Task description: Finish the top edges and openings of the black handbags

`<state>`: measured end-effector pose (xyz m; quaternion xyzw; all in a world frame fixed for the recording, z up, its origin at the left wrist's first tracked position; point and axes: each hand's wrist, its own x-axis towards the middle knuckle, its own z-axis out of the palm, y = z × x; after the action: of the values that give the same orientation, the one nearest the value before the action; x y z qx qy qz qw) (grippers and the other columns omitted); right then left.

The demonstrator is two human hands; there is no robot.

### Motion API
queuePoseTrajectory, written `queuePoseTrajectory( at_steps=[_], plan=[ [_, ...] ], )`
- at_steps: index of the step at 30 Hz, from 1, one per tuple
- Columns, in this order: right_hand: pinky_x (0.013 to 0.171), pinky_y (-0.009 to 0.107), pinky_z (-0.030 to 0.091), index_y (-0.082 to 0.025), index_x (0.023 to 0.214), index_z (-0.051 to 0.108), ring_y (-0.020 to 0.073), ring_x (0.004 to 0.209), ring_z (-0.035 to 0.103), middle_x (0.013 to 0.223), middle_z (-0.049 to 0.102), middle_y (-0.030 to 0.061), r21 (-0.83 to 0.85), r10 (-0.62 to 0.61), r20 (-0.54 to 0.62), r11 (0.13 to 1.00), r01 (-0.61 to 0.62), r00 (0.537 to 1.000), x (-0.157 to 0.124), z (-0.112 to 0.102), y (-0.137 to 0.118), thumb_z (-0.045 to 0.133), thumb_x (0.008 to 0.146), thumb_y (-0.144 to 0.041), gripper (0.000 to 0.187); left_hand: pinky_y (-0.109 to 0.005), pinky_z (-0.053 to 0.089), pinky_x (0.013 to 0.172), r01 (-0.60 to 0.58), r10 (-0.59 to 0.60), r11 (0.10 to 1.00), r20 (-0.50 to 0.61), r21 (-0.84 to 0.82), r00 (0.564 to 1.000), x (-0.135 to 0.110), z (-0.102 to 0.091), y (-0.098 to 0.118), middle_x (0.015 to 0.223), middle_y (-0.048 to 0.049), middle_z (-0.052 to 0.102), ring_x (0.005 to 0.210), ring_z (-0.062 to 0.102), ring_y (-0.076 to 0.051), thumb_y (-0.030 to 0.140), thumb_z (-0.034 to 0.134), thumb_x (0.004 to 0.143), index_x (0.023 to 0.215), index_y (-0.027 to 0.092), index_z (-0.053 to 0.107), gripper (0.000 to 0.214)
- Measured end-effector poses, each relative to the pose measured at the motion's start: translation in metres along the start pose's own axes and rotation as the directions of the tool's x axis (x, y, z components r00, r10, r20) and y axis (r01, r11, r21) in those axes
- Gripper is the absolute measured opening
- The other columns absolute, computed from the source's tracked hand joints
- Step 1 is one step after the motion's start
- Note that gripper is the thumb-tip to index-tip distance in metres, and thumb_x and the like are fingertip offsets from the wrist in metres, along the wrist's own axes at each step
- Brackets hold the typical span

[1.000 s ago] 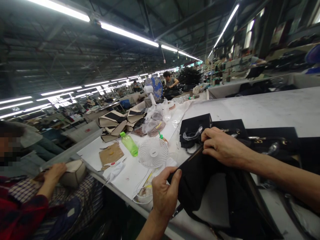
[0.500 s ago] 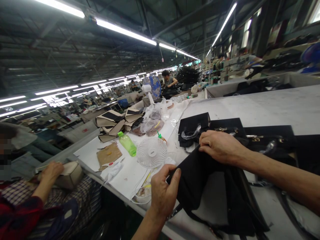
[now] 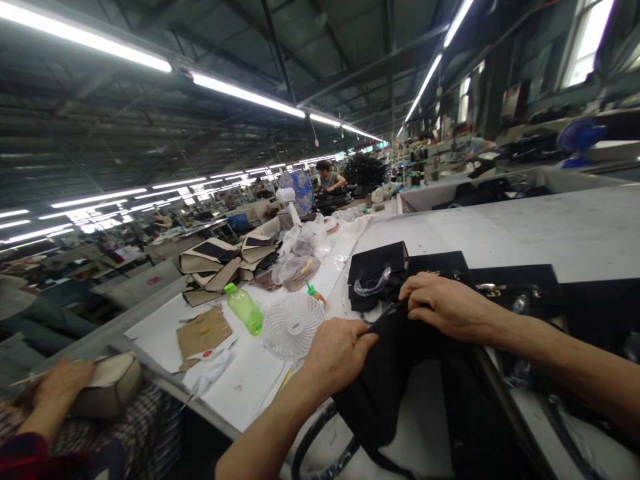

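Note:
A black handbag is between my hands, tilted over the white table. My left hand grips its upper left edge between thumb and fingers. Farther along the same edge, my right hand is closed on the fabric, fingers bent over it. A dark handle partly wrapped in clear plastic hangs below my left hand. Just beyond my right hand stands another black handbag with a plastic-wrapped handle, and several more stand in a row to the right. The inside of the held bag is mostly too dark to make out.
Left of my hands are a white round fan, a green bottle, a small green-tipped bottle and brown cardboard. Beige and black bag pieces are piled behind. At lower left, a co-worker's hand holds a beige bag.
My left hand has moved up and right along the bag's edge, closer to my right hand. The bag's handle now shows below it. The view has shifted slightly to the right.

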<state>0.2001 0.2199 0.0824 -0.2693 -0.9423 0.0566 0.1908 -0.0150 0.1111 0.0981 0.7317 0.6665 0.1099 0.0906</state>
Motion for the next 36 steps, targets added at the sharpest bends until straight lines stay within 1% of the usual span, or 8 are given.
queuePoseTrajectory(
  at_steps=[7, 16, 20, 24, 27, 30, 33, 36],
  plan=[
    [0.082, 0.035, 0.048, -0.021, 0.076, 0.068, 0.0222, 0.091, 0.065, 0.092, 0.072, 0.003, -0.022, 0.061, -0.064, 0.998, -0.063, 0.996, -0.002, 0.001, 0.008, 0.062, 0.089, -0.016, 0.016, -0.027, 0.027, 0.058, -0.024, 0.022, 0.996, -0.028, -0.082, 0.999, -0.003, 0.001, 0.003, 0.055, 0.0023, 0.053, 0.057, 0.051, -0.014, 0.032, 0.057, 0.092, 0.062, 0.02, 0.061, 0.033],
    [0.08, 0.035, 0.046, -0.02, 0.074, 0.067, 0.0243, 0.09, 0.065, 0.09, 0.071, 0.0051, -0.073, 0.128, -0.089, 0.988, -0.135, 0.988, 0.002, 0.004, 0.003, 0.064, 0.09, -0.021, 0.016, -0.027, 0.025, 0.057, -0.047, 0.05, 0.99, 0.013, -0.132, 0.999, -0.001, -0.004, 0.002, 0.054, 0.0041, 0.046, 0.056, 0.047, -0.013, 0.028, 0.056, 0.09, 0.059, 0.019, 0.052, 0.033],
    [0.079, 0.035, 0.045, -0.019, 0.071, 0.065, 0.0238, 0.088, 0.064, 0.087, 0.07, 0.0053, -0.084, 0.14, -0.09, 0.985, -0.148, 0.986, 0.003, 0.006, 0.001, 0.064, 0.091, -0.021, 0.02, -0.025, 0.026, 0.055, -0.083, 0.1, 0.978, 0.084, -0.191, 0.991, 0.015, -0.007, 0.007, 0.057, 0.0049, 0.05, 0.057, 0.047, -0.012, 0.027, 0.062, 0.083, 0.064, 0.02, 0.055, 0.022],
    [0.079, 0.036, 0.044, -0.019, 0.071, 0.064, 0.0242, 0.088, 0.063, 0.086, 0.069, 0.0064, -0.081, 0.149, -0.103, 0.984, -0.158, 0.983, 0.004, 0.007, 0.001, 0.063, 0.091, -0.022, 0.02, -0.025, 0.03, 0.057, -0.105, 0.107, 0.968, -0.002, -0.226, 0.994, 0.045, 0.003, 0.015, 0.069, 0.0024, 0.062, 0.064, 0.053, -0.014, 0.043, 0.071, 0.079, 0.079, 0.021, 0.068, 0.022],
    [0.079, 0.037, 0.045, -0.019, 0.073, 0.064, 0.0238, 0.088, 0.063, 0.087, 0.069, 0.0056, -0.052, 0.126, -0.103, 0.99, -0.132, 0.987, 0.001, 0.005, 0.004, 0.063, 0.09, -0.02, 0.017, -0.027, 0.029, 0.057, -0.128, 0.12, 0.978, -0.059, -0.165, 0.991, 0.06, 0.013, 0.019, 0.059, 0.0017, 0.057, 0.059, 0.05, -0.014, 0.037, 0.064, 0.086, 0.066, 0.019, 0.064, 0.026],
    [0.086, 0.036, 0.046, -0.02, 0.081, 0.066, 0.0237, 0.098, 0.061, 0.097, 0.069, 0.004, -0.003, 0.057, -0.086, 0.998, -0.057, 0.995, -0.005, 0.001, 0.008, 0.066, 0.083, -0.012, 0.009, -0.027, 0.027, 0.056, -0.1, 0.086, 0.984, -0.101, -0.145, 0.991, 0.06, 0.016, 0.022, 0.055, 0.0017, 0.053, 0.056, 0.048, -0.014, 0.03, 0.06, 0.085, 0.06, 0.019, 0.059, 0.028],
    [0.089, 0.035, 0.046, -0.021, 0.084, 0.066, 0.0231, 0.1, 0.059, 0.1, 0.068, 0.0039, 0.046, 0.024, -0.082, 0.999, -0.02, 0.996, -0.01, -0.001, 0.01, 0.065, 0.079, -0.006, 0.016, -0.027, 0.027, 0.055, -0.034, 0.02, 0.984, -0.079, -0.174, 0.997, 0.052, 0.016, 0.026, 0.054, 0.0018, 0.052, 0.055, 0.049, -0.014, 0.028, 0.059, 0.082, 0.058, 0.019, 0.057, 0.026],
    [0.083, 0.034, 0.048, -0.02, 0.075, 0.062, 0.0214, 0.092, 0.059, 0.093, 0.066, 0.0048, 0.089, 0.03, -0.092, 0.996, -0.021, 0.995, -0.01, 0.0, 0.004, 0.063, 0.081, -0.008, 0.014, -0.028, 0.026, 0.054, 0.007, -0.016, 0.986, -0.054, -0.167, 0.998, 0.049, 0.017, 0.033, 0.055, 0.0015, 0.052, 0.054, 0.048, -0.015, 0.025, 0.058, 0.079, 0.06, 0.02, 0.056, 0.02]
  ],
)
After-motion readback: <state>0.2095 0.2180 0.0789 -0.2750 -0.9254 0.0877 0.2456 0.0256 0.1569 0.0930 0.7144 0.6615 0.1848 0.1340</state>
